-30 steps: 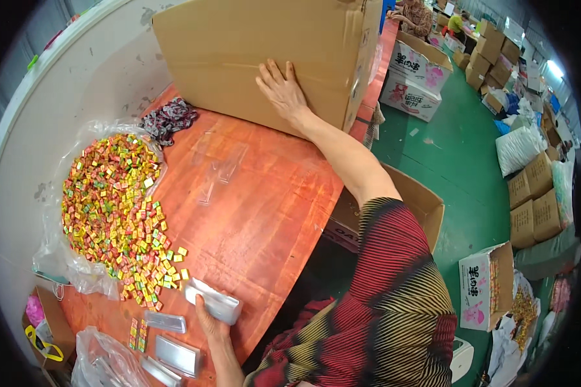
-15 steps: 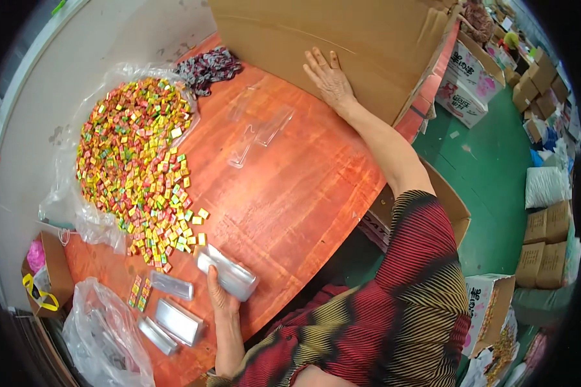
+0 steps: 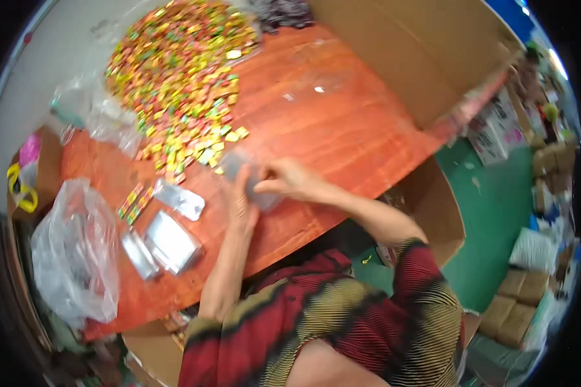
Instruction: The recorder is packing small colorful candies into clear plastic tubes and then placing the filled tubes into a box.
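Near the middle of the table's front edge, my left hand (image 3: 241,197) is closed round a stack of clear plastic cases (image 3: 266,201). My right hand (image 3: 289,180) meets the stack from the right, its thumb and fingers bent on the upper part; motion blur softens the detail there. Just beyond the hands spreads a big heap of small wrapped candies (image 3: 181,71) in yellow, red and green. To the left of my left hand lie more clear plastic cases (image 3: 172,242), and beside them two short rows of candies (image 3: 135,204).
A large cardboard box (image 3: 407,58) stands at the back right of the red table (image 3: 342,142). A crumpled clear plastic bag (image 3: 77,251) lies at the left edge. An open carton (image 3: 432,206) stands below the right edge. A dark patterned cloth (image 3: 281,14) sits at the back.
My right hand has left the large cardboard box and come to the stack in my left hand. The view has shifted, so the table's things appear higher.
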The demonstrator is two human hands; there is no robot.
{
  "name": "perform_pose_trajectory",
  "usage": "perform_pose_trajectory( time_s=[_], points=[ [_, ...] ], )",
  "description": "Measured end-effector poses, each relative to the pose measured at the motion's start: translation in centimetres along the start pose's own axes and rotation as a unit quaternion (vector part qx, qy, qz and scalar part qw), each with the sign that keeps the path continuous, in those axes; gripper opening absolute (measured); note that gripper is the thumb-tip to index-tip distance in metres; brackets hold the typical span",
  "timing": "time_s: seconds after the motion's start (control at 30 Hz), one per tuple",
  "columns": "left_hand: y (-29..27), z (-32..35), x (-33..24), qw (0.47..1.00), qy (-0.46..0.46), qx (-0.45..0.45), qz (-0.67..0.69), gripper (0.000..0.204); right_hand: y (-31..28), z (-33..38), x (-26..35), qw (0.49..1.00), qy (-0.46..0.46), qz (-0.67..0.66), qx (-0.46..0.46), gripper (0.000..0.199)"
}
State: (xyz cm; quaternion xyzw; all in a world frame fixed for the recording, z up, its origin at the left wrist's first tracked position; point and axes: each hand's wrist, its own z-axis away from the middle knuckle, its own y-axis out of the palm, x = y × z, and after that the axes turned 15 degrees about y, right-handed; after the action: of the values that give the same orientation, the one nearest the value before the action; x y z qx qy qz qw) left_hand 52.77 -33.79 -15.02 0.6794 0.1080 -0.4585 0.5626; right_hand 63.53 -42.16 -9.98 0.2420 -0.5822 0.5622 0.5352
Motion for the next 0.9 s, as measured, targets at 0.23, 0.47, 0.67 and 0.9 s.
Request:
perform_pose_trajectory(
  time_s=[0.23,0.47,0.67,0.9],
  points=[
    [-1.6,1.3,-1.9,0.996,-0.084,0.033,0.018,0.042,2.4,-1.1,-1.7,0.956,0.061,-0.221,0.182,0.017],
    [-1.1,2.1,-1.6,0.989,-0.133,0.054,0.039,0.046,0.3,0.2,-0.8,0.962,0.109,-0.162,0.189,0.018],
    [-1.0,2.2,-2.2,0.983,-0.164,-0.029,0.072,0.039,-9.8,-1.2,-3.4,0.93,-0.169,0.095,-0.313,0.008],
    [-1.0,2.3,-0.8,0.983,-0.148,-0.028,0.104,0.036,-5.4,-0.5,-0.5,0.956,-0.091,0.182,-0.211,0.013]
  ],
)
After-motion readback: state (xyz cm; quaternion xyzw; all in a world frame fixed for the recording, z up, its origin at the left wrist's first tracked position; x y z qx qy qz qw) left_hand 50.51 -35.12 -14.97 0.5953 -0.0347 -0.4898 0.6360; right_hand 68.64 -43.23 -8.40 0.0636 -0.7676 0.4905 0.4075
